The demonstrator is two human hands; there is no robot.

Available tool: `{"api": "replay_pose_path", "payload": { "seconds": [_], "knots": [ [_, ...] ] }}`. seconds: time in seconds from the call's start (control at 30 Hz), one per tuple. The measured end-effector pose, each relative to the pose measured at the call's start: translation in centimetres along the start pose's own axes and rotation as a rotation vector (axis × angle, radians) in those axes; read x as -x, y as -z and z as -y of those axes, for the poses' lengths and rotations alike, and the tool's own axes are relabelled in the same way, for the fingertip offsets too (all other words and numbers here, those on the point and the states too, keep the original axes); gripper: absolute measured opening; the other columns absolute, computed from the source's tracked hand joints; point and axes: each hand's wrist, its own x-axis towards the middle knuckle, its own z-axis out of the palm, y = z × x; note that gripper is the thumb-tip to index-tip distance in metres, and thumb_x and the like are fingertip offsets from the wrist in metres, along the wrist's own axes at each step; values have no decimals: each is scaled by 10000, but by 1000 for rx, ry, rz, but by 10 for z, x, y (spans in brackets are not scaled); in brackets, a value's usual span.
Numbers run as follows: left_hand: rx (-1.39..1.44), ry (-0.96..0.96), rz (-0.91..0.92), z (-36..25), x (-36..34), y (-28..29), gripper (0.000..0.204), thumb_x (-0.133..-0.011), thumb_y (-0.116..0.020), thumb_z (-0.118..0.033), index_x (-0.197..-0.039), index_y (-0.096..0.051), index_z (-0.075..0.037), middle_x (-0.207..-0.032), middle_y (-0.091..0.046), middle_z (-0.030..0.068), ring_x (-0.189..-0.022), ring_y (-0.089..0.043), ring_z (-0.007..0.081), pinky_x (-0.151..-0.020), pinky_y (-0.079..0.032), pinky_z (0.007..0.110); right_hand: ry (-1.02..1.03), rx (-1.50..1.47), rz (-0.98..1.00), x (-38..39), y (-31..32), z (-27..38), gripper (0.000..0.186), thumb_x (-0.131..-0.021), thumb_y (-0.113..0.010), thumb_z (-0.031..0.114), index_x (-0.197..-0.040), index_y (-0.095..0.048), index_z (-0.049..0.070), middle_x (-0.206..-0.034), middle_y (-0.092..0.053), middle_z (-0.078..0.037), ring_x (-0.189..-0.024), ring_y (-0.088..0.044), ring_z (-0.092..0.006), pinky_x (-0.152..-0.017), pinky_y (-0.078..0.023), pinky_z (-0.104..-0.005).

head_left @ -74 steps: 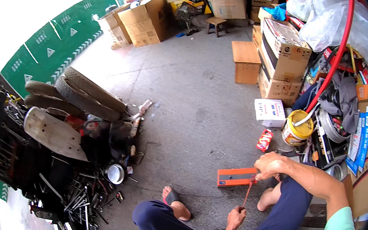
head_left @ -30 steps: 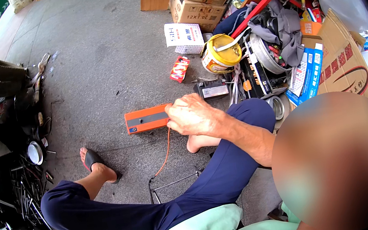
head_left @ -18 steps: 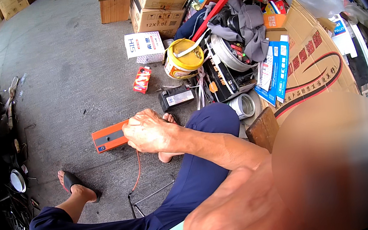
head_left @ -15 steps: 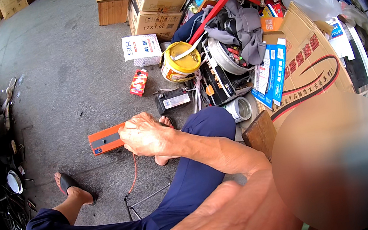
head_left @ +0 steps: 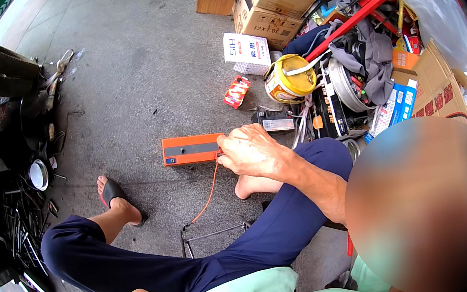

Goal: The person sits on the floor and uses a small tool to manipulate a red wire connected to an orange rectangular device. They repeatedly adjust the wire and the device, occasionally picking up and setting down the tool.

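Note:
My right hand (head_left: pixel 254 150) is closed at the right end of a long orange box-shaped device (head_left: pixel 191 140), which lies on the grey floor. Its top carries a dark grey strip, a small black knob and a blue corner mark. A thin orange cord (head_left: pixel 213 186) comes out from under my fingertips, which seem to pinch its end; the exact grip is hidden. The cord runs down to a thin metal frame (head_left: pixel 217 232) between my legs. Along the lower edge my bent left arm shows, but the hand is outside the picture.
To the right stand a yellow-lidded bucket (head_left: pixel 299 75), a red box (head_left: pixel 236 92), a white box (head_left: pixel 248 51), a black battery (head_left: pixel 276 123) and stacked cartons (head_left: pixel 267 21). A red bar (head_left: pixel 372 5) crosses the clutter. Loose tools (head_left: pixel 21 229) lie at left. A blurred patch covers the lower right.
The view has swung, so the floor things sit farther right in the picture. My left arm shows more along the lower edge. My right hand stays at the device's right end.

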Motion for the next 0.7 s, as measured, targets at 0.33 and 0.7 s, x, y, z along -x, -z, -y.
{"api": "replay_pose_path", "payload": {
  "seconds": [0.33, 0.7],
  "knots": [
    [6, -22, 58, -3, -7, -2, 209, -713, -634, -216, -854, -591, -68, -828, -590, 70, -704, -602, 185, -579, -443, 324, 70, 47, -261, 9, -19, -23, 199, -747, -585, 194, -722, -564, -1, -692, -600, -179, -675, -615, -324, -645, -473, -445],
    [-27, 32, 87, -3, -3, -14, 208, -715, -653, -236, -837, -609, -73, -813, -603, 71, -680, -611, 190, -566, -449, 327, 39, 26, -107, -6, -13, -6, 206, -720, -613, 187, -751, -588, -16, -762, -616, -205, -755, -623, -342, -690, -480, -439]
  ]
}}
